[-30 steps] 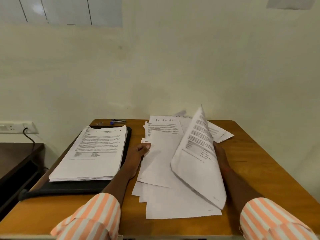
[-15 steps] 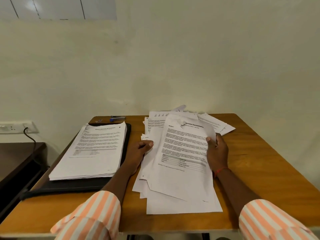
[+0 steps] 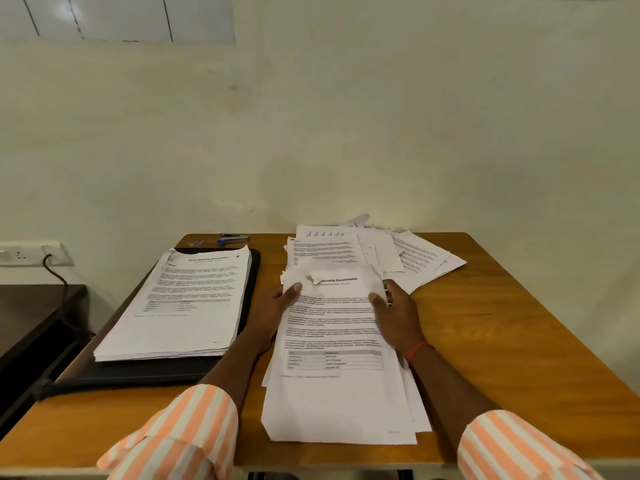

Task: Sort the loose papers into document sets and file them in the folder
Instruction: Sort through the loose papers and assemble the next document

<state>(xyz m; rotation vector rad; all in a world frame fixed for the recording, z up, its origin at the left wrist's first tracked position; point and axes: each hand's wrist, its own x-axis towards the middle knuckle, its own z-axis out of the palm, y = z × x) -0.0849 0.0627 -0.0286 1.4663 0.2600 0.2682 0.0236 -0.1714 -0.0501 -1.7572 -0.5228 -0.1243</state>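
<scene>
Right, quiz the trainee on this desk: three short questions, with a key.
1. True or false: the sorted stack lies on the black folder.
2. How many hands hold the top sheet headed "Internship Documentation"? A none, B one, C both.
3. Fill in: behind the folder, at the far edge of the wooden table, lies a blue ____.
Key: 1 true. 2 C, the left hand and the right hand. 3 stapler.

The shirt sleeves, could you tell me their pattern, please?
The sleeves have orange-and-white stripes, clearest in the head view.
</scene>
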